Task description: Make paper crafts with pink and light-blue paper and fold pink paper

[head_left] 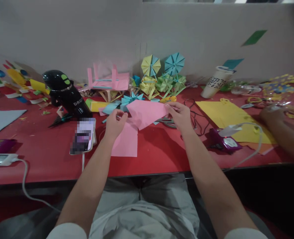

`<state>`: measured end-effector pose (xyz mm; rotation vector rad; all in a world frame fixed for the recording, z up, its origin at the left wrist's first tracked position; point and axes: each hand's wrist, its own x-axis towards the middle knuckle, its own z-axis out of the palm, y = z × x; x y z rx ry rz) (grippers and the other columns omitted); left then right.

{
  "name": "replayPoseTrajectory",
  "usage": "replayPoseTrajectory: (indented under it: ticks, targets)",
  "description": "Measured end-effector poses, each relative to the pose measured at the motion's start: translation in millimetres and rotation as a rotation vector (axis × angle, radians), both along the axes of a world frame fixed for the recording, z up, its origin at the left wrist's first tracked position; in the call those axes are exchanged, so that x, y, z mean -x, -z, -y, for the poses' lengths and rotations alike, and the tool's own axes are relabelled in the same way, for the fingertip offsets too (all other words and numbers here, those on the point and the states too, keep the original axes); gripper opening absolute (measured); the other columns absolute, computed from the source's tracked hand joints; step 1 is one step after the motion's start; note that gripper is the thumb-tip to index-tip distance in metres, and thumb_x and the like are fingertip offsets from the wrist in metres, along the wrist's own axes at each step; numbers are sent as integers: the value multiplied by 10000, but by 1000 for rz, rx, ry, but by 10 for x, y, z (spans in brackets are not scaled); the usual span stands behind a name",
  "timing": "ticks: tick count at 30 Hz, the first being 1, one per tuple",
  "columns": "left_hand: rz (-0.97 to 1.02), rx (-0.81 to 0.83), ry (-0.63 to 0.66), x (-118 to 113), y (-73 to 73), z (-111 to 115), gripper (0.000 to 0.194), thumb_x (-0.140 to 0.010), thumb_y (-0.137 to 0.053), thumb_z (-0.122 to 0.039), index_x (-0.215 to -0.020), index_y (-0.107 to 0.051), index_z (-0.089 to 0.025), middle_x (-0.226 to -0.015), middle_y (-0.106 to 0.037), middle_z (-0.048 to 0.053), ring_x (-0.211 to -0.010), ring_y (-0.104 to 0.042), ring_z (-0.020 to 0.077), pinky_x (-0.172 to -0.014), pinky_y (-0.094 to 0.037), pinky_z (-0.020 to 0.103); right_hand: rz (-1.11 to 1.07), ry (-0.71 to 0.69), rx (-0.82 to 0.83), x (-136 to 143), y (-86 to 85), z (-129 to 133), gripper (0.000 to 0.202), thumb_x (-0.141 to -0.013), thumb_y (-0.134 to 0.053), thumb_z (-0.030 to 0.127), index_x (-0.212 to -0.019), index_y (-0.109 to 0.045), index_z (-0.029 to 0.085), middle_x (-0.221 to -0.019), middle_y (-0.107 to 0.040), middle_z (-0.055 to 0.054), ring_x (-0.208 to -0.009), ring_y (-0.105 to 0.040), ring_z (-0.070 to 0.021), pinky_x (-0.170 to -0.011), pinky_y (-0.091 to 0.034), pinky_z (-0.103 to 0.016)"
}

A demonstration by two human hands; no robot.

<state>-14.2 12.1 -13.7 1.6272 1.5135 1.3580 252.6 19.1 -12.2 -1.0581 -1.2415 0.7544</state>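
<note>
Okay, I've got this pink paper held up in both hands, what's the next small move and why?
Probably lower the pink sheet flat onto the red table and press the fold. Your left hand pinches its left corner and your right hand its right edge, so it hangs in the air, bent but not visibly creased. A second pink sheet lies just beneath.

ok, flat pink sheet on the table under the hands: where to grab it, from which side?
Judging by its pose, take the flat pink sheet at its near edge, coming from the person's side. It lies flat on the red table, and its far end sits under the folded pink paper held by the left hand and right hand. The phone crowds its left.
</note>
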Motion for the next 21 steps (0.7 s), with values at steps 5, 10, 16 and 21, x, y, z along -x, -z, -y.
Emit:
replayPoseTrajectory:
  ticks: [5, 10, 16, 21]
  targets:
    - [557, 390, 440, -55, -92, 87, 504, -809, -597, -625, -1008, -644, -165, -1073, -705, 143, -890, -681, 240, -746, -544, 366, -43, -317, 54, 3, -88, 127, 306, -650, -830, 464, -846, -762, 238, -765, -713, -17, -657, -638, -135, -624, -531, -276]
    - [725, 493, 562, -110, -142, 186, 473, -730, -763, -479, -1074, -618, -188, -1147, -702, 126, -1036, -679, 288, -845, -569, 436, 248, -713, 125, 10, -141, 213, 196, -700, -821, 341, -863, -805, 234, -928, -747, -57, -866, -663, -168, -779, -525, -301]
    - [606, 482, 316, -168, -76, 141, 281, -680, -676, -95, -955, -637, -136, -998, -728, 97, -849, -706, 214, -742, -587, 351, 296, -922, 235, 4, -100, 186, 353, -685, -819, 473, -887, -798, 184, -912, -745, -84, -805, -665, -169, -739, -526, -301]
    - [648, 439, 343, -174, -118, 169, 293, -665, -697, -104, -950, -641, -145, -921, -722, 68, -776, -691, 181, -733, -586, 348, 146, -562, 408, 49, 8, 121, 473, -703, -745, 636, -760, -704, 169, -734, -689, -50, -639, -613, -124, -628, -512, -267]
